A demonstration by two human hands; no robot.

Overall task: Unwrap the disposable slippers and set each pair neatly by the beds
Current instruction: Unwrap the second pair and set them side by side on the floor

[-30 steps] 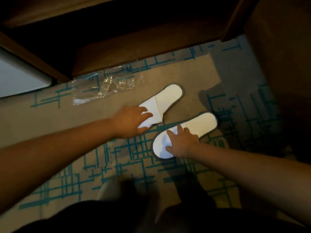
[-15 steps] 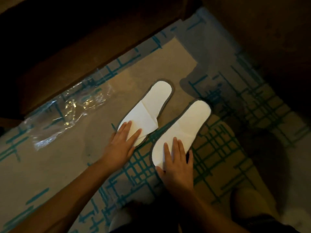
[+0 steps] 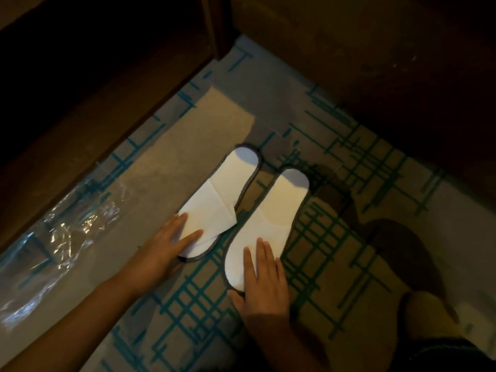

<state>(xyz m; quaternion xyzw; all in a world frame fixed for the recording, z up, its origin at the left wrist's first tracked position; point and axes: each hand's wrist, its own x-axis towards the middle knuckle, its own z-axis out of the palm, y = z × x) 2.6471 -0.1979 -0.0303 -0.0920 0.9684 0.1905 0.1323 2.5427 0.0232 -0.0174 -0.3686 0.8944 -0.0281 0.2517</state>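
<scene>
Slippers are lying flat on the patterned carpet (image 3: 308, 267), and compared with a second ago they are now sitting almost parallel, just beside each other. Nearest, the right hand (image 3: 264, 280) is pressing with straight fingers on the toe end of the right slipper (image 3: 271, 224). The left hand (image 3: 166, 248) is also lying flat, touching the left slipper (image 3: 220, 205). Farther left, the empty plastic wrapper (image 3: 56, 237) is lying near the dark bed base (image 3: 94, 108). I judge this pair is nearly placed.
</scene>
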